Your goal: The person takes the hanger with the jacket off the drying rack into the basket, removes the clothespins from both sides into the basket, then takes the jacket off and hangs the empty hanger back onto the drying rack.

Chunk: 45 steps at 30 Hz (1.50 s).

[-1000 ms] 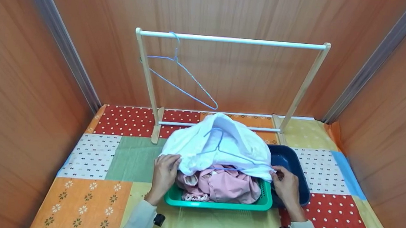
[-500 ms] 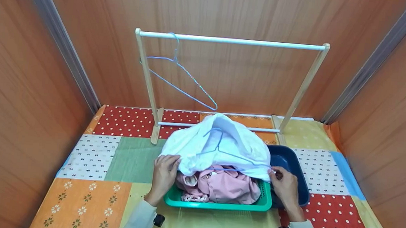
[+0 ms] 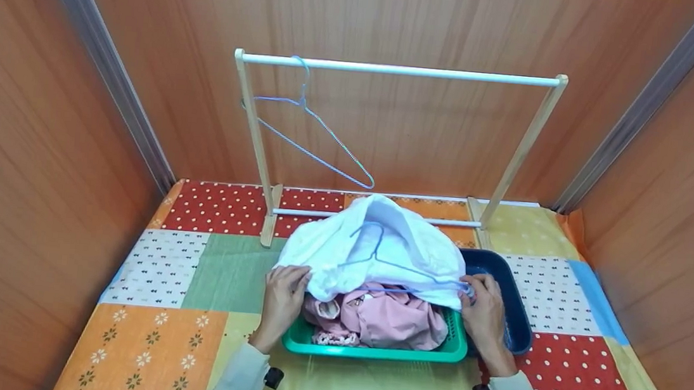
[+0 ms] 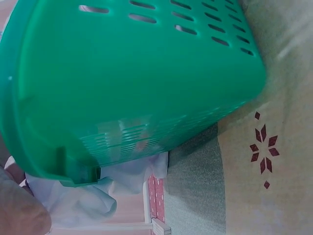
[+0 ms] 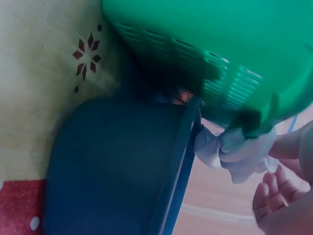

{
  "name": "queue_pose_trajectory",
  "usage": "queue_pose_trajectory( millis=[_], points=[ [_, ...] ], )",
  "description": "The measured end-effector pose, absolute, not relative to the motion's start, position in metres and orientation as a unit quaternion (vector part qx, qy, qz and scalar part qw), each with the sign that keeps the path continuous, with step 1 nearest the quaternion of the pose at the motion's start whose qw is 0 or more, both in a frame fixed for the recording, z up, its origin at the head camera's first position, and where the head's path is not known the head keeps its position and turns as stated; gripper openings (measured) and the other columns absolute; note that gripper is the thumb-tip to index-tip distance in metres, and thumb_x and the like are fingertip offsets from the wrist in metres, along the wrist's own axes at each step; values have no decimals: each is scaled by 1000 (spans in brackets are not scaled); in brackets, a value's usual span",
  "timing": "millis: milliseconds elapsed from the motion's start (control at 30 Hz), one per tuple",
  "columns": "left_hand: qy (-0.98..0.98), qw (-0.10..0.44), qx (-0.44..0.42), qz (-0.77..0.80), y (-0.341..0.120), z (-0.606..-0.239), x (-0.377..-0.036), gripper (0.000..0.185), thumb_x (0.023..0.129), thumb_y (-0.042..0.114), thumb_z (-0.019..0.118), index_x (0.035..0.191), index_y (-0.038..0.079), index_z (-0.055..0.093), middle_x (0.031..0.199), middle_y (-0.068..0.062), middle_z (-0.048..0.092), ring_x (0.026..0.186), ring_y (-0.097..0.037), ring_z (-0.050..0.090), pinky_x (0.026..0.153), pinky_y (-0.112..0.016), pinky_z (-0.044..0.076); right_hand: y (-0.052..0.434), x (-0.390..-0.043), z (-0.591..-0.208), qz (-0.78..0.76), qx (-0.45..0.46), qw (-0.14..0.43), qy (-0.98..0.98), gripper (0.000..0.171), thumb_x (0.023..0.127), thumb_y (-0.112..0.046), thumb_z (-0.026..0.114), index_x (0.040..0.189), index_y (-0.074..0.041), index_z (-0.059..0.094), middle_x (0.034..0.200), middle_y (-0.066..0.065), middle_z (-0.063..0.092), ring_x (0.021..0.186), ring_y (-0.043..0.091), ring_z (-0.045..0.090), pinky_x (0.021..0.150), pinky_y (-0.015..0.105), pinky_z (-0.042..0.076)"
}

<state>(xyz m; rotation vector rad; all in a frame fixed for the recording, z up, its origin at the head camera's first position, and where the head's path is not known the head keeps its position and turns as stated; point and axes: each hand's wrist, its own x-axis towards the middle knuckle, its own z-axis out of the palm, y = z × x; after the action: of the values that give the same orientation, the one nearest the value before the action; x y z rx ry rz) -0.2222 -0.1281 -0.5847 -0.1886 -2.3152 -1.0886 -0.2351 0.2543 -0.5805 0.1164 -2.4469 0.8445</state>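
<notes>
My left hand [image 3: 283,297] pinches the lower left hem of the white cotton garment [image 3: 373,248], which is heaped in the middle of the frame over the green slotted plastic basket [image 3: 370,349]. My right hand [image 3: 483,316] pinches the opposite hem at centre right, fingers curled on the cloth where the tip of the thin blue wire hanger [image 3: 379,258] comes out. That hanger lies inside the garment, its hook showing through the fabric near the top of the heap.

To seat the garment well, I judge I should keep both hems taut and level, so the wire shoulders slide into the cloth shoulders rather than bunching one side. The right wrist view is dim, so I cannot be sure whether my fingers [image 5: 274,193] also catch the wire or only the cloth.

Pink clothes [image 3: 382,322] lie under the white one in the basket; lifting straight up should keep them from snagging. The dark blue plastic tub [image 3: 507,287] sits just beside the basket at right. On the patchwork-covered desk [image 3: 187,269], at upper centre, stands the wooden rail [image 3: 397,69] with a second blue wire hanger [image 3: 308,131] on it.
</notes>
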Motion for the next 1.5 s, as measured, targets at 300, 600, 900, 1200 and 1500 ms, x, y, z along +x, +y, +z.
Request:
queue_pose_trajectory(
  millis=[300,600,900,1200,1500],
  points=[
    [-861,308,-78,-398,-126,-586,-222,14,90,11,69,101,7,77,96,-6,75,90,-26,62,87,-45,38,256,-232,-584,311,54,285,-905,26,81,5,73,105,-3,70,104,17,70,97,35,66,85,50,52],
    [-862,312,-79,-393,-125,-585,-223,13,91,12,69,100,7,77,95,-6,75,90,-25,62,88,-45,39,258,-231,-582,304,43,269,-913,19,86,-1,72,104,-4,69,102,18,71,91,35,69,78,51,54],
    [-861,315,-79,-391,-125,-584,-222,14,91,12,69,100,7,77,95,-6,75,90,-26,62,88,-45,39,262,-232,-581,321,24,236,-917,13,92,-5,66,104,-3,70,101,19,73,84,32,69,75,50,55],
    [-860,315,-78,-394,-122,-585,-222,14,90,11,70,101,7,77,95,-5,75,88,-25,62,87,-44,39,264,-237,-578,318,15,235,-918,13,95,-4,60,107,-5,65,82,15,68,68,28,58,65,45,47],
    [-859,318,-88,-393,-123,-586,-222,14,89,8,70,100,5,77,95,-6,75,89,-26,64,85,-46,42,261,-237,-569,320,47,296,-899,14,88,-4,70,102,-2,71,98,17,73,85,31,68,75,49,53]
  ],
)
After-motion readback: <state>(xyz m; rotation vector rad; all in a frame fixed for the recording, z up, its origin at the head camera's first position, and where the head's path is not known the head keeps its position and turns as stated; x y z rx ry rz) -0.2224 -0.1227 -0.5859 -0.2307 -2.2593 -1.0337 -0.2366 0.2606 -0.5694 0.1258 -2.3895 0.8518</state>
